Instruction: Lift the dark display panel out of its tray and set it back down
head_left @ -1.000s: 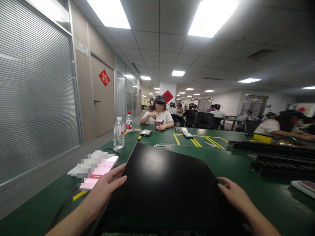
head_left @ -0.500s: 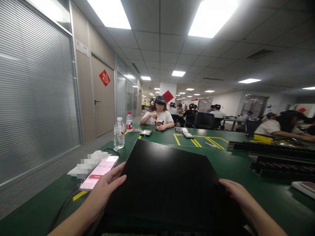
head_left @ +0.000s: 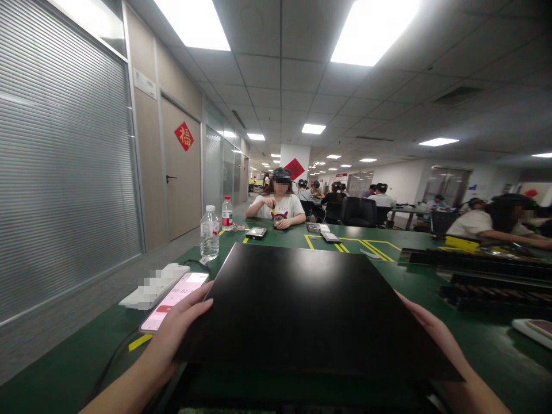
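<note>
A large flat black panel [head_left: 310, 305] with a glossy light patch spans the space in front of me, above the green table. My left hand [head_left: 185, 316] grips its left edge, thumb near the top face and the other fingers partly hidden. At the right edge, my right hand [head_left: 435, 325] holds the panel from the side, its fingers mostly behind or under it. Below the panel's near edge lies something dark with a green strip, too hidden to make out. A lit phone [head_left: 172, 305] showing a timer lies just beyond my left hand.
A clear water bottle [head_left: 209, 234] and a red-capped bottle [head_left: 226, 214] stand at the left. Hard drives [head_left: 256, 233] lie farther back before a seated person [head_left: 280, 204]. Long dark racks [head_left: 495, 290] lie at the right, near a white device [head_left: 535, 332]. Yellow tape marks the green table [head_left: 414, 282].
The panel has turned and levelled, its right near corner swinging out to the right and its near edge now showing. My right hand has moved slightly right with it; my left hand shifted slightly left.
</note>
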`<action>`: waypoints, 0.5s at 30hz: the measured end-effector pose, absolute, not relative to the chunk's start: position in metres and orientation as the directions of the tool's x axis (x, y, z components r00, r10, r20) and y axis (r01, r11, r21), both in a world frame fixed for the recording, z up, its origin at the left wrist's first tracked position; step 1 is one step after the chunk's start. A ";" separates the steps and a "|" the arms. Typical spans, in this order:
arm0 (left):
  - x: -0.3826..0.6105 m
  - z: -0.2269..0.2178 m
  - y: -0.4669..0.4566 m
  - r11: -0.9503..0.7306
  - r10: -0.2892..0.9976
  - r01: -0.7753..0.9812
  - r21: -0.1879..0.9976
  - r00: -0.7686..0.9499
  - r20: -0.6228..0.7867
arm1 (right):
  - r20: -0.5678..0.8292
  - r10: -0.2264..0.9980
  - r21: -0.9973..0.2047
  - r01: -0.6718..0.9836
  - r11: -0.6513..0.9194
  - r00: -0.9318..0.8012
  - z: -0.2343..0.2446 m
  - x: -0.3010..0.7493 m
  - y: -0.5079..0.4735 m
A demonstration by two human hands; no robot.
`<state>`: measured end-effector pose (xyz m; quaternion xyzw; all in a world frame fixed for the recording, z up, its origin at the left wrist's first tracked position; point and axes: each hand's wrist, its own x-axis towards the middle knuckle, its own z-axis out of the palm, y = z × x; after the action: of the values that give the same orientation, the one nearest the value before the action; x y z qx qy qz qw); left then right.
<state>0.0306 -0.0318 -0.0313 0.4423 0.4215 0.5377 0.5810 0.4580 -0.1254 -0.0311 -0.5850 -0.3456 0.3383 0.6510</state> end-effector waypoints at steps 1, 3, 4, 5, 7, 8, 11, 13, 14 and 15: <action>0.031 -0.031 -0.033 0.018 0.998 -0.246 0.969 0.068 -0.001 | 0.041 0.830 -0.994 -0.065 0.092 0.556 -0.030 0.458 -0.128; 0.032 -0.029 -0.036 0.006 0.997 -0.243 0.970 0.071 0.011 | -0.057 0.838 -0.986 -0.160 0.036 0.542 -0.027 0.459 -0.132; 0.033 -0.028 -0.037 0.007 0.998 -0.244 0.970 0.068 0.010 | -0.126 0.856 -0.977 -0.210 -0.020 0.502 -0.025 0.459 -0.133; 0.032 -0.027 -0.037 0.007 0.998 -0.248 0.969 0.062 0.009 | -0.188 0.871 -0.965 -0.249 -0.079 0.454 -0.023 0.458 -0.134; 0.031 -0.026 -0.036 0.010 0.998 -0.260 0.965 0.059 0.005 | -0.256 0.890 -0.948 -0.277 -0.155 0.377 -0.019 0.457 -0.135; 0.029 -0.026 -0.034 0.018 0.998 -0.272 0.962 0.066 0.000 | -0.255 0.894 -0.950 -0.266 -0.162 0.367 -0.019 0.456 -0.135; 0.026 -0.029 -0.029 0.058 0.996 -0.321 0.945 0.076 -0.036 | -0.228 0.898 -0.968 -0.191 -0.166 0.377 -0.021 0.454 -0.134; 0.024 -0.032 -0.026 0.077 0.997 -0.330 0.941 0.054 -0.063 | -0.199 0.891 -0.977 -0.152 -0.149 0.408 -0.025 0.454 -0.134; 0.023 -0.032 -0.024 0.083 0.996 -0.325 0.942 0.043 -0.073 | -0.177 0.884 -0.983 -0.131 -0.132 0.432 -0.026 0.454 -0.135; 0.023 -0.033 -0.024 0.089 0.996 -0.316 0.945 0.041 -0.080 | -0.141 0.875 -0.990 -0.093 -0.110 0.463 -0.027 0.455 -0.135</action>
<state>0.0232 -0.0236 -0.0329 0.3983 0.4270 0.5450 0.6017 0.4545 -0.1345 -0.0271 -0.6211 -0.3149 0.4116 0.5880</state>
